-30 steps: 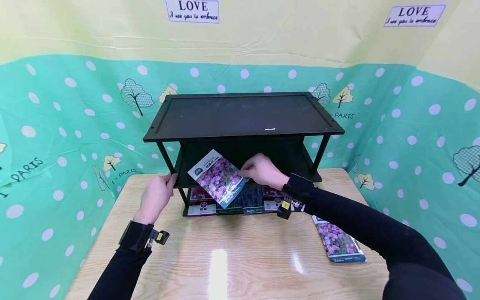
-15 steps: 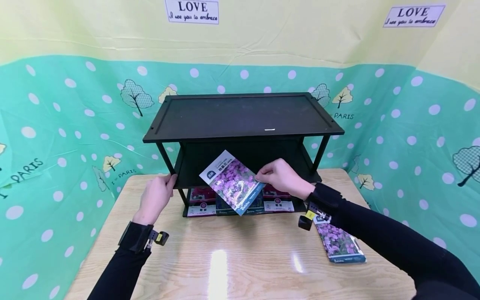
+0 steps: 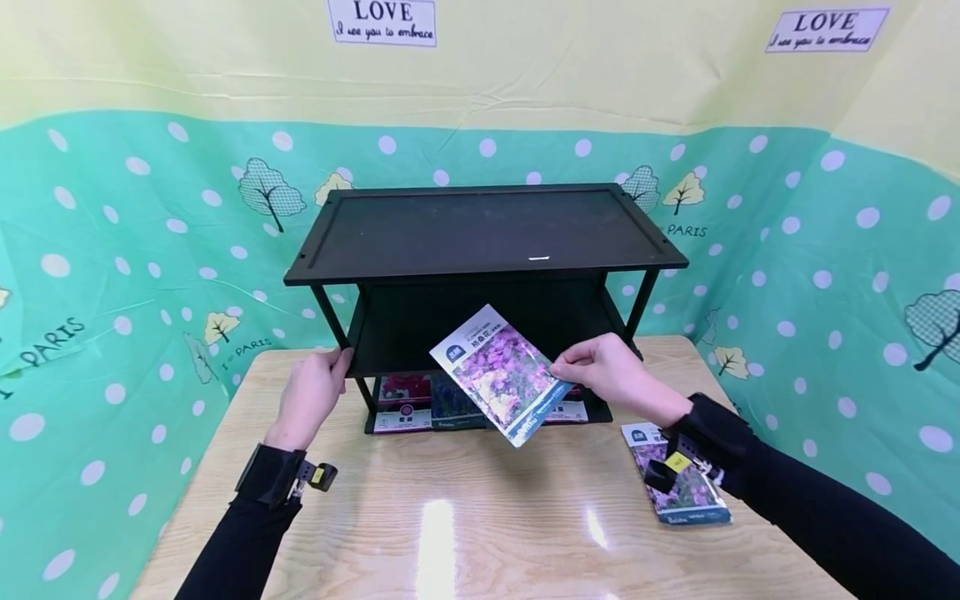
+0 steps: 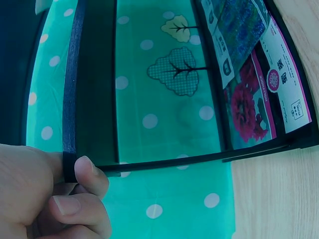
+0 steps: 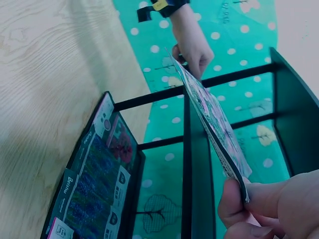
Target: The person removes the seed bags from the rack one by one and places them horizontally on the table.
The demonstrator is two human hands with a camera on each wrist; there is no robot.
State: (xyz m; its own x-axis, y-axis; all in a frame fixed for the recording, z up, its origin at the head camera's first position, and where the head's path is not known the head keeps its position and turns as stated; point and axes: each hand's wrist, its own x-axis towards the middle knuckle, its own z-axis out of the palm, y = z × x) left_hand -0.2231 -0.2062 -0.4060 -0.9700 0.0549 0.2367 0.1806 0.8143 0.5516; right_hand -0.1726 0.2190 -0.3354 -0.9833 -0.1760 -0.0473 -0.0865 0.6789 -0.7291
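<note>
At the black rack (image 3: 647,300), a flower packet (image 3: 506,375) held by its corner

Just in front of the rack's middle shelf (image 3: 397,325), the packet is in the air, its face of purple blossoms tipped at a slant and its white top edge pointing up and to the left. The right hand (image 3: 607,372) has it pinched between thumb and fingers at one corner of the blue band. I can't tell whether its back touches the shelf edge.

Over on the other side, the left hand (image 3: 309,396) grips the front left corner of that same middle shelf; seen from its own wrist, the thumb and fingertips curl about the frame.

Down on the bottom shelf (image 3: 600,412), packets lie in a row: a red-flowered packet (image 3: 402,396) at the left end, blue-flowered packets (image 5: 92,181) next to it, and a white-labelled packet (image 3: 567,412) at the right, mostly hidden behind the one being held. Off to the right of the rack, another purple-flowered packet (image 3: 697,504) lies on the wooden table (image 3: 300,542), and the small camera (image 3: 660,476) on the right wrist covers part of it.

On top, the black board (image 3: 465,237) bears a small white mark (image 3: 538,258) near its front edge. Behind everything hangs a green and yellow cloth (image 3: 187,187) with pale dots and little trees.
</note>
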